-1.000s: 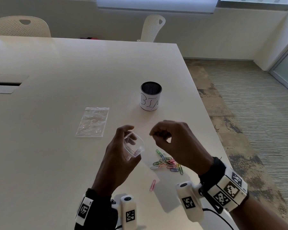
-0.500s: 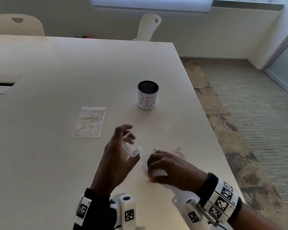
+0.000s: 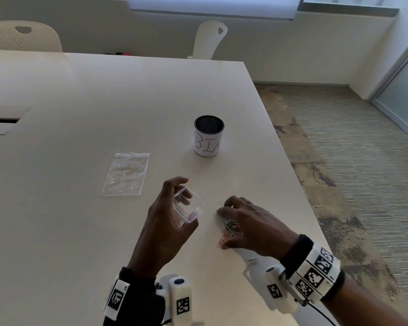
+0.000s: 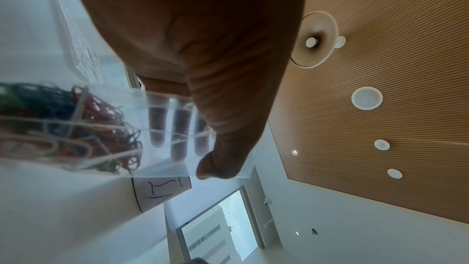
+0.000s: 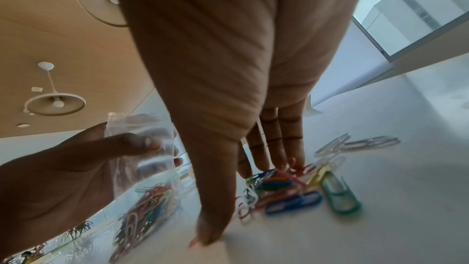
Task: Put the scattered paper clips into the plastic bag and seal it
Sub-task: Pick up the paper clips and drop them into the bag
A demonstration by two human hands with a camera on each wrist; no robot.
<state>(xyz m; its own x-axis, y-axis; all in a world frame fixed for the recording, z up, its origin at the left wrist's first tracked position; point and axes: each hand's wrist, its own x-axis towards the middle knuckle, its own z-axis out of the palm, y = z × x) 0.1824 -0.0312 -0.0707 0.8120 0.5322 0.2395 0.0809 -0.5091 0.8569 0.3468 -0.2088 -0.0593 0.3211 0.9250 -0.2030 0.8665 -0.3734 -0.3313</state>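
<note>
The left hand grips the small clear plastic bag open, while the right hand, fingers spread flat, rakes the coloured paper clips on the white table, so some could slide off its near right edge.

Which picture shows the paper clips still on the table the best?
The right wrist view: the loose paper clips lie close up, colours clear, under the right hand. In the head view they are a tiny pile half hidden by that hand. The left wrist view shows only clips already bagged.
</note>
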